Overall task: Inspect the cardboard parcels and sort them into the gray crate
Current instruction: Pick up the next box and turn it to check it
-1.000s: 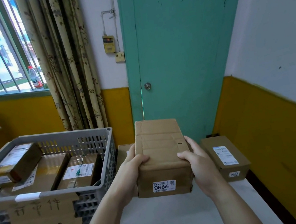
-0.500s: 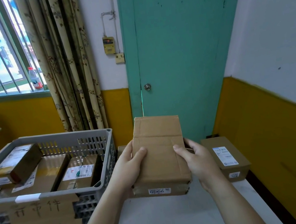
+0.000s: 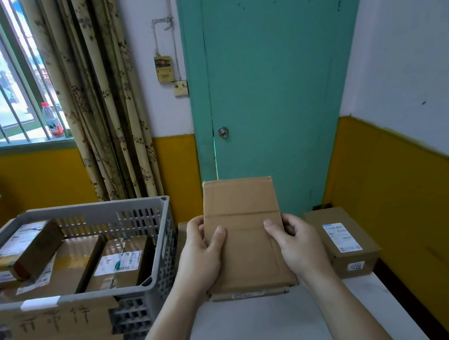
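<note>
I hold a plain brown cardboard parcel (image 3: 245, 242) above the white table, tilted so its broad top face looks at me and its labelled end shows only as a thin strip below. My left hand (image 3: 201, 257) grips its left edge and my right hand (image 3: 298, 243) grips its right edge, thumbs lying on the top face. The gray crate (image 3: 157, 238) stands to the left on the table, with three labelled parcels (image 3: 121, 264) inside. Another labelled parcel (image 3: 344, 242) lies on the table to the right, behind my right hand.
A cardboard sign with handwriting (image 3: 55, 332) covers the crate's front. The white table (image 3: 256, 334) ends near the yellow wall on the right. A green door (image 3: 269, 90) is straight ahead, and a further parcel (image 3: 182, 234) peeks out between crate and held parcel.
The held parcel has tipped its far end up towards me, so the end label with the number has shrunk to a thin strip. Both hands kept their grip.
</note>
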Motion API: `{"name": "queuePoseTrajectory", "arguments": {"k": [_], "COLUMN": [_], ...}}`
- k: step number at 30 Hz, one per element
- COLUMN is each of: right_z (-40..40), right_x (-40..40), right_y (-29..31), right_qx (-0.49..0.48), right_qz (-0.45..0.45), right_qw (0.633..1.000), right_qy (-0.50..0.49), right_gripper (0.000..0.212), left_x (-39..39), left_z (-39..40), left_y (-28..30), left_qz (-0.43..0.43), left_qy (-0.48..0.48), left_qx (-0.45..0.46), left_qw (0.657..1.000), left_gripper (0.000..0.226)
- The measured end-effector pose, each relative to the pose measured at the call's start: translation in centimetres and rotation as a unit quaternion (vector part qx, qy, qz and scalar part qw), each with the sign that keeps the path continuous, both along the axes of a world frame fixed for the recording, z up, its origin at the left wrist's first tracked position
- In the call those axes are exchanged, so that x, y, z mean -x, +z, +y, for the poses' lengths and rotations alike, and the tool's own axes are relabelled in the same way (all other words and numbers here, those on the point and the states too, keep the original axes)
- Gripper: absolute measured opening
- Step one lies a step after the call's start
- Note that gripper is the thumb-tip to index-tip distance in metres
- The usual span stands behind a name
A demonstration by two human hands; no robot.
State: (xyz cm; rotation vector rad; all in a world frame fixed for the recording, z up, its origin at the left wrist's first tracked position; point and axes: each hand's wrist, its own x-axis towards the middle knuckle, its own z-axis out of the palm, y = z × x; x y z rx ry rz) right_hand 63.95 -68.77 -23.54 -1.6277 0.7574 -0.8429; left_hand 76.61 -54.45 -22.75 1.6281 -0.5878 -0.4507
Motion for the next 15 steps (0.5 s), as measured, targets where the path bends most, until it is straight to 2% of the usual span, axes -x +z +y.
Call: {"name": "queuePoseTrajectory", "arguments": {"k": [4, 6, 9, 13, 15], "right_z": [-0.56, -0.51, -0.35, -0.38, -0.53], "right_x": [0.16, 0.15, 0.05, 0.2, 0.28], "right_y": [-0.45, -0.12, 0.27, 0.32, 0.19], "right_qx": [-0.005, -0.004, 0.051, 0.117, 0.116], "right_qz": [0.016, 0.015, 0.052, 0.103, 0.106], "right_qw": [1.0, 1.0, 0.997, 0.987, 0.987], "right_qy": [-0.006, -0.005, -0.008, -0.037, -0.029], "right_gripper": [0.014, 0.016, 0.015, 0.047, 0.051], "left_x": [-0.21, -0.61, -0.72, -0.41, -0.4], "left_z": [0.06, -0.01, -0.28, -0.32, -0.19], "left_y": [-0.27, -0.12, 0.03, -0.36, -0.4], "left_qz": [0.016, -0.005, -0.04, -0.05, -0.031], "left_qy": [-0.005, -0.001, -0.003, 0.001, -0.003], "left_qx": [-0.001, -0.016, -0.032, -0.041, -0.033], "left_qw": [1.0, 1.0, 0.999, 0.998, 0.999], "left_gripper": [0.044, 0.052, 0.042, 0.037, 0.034]}}
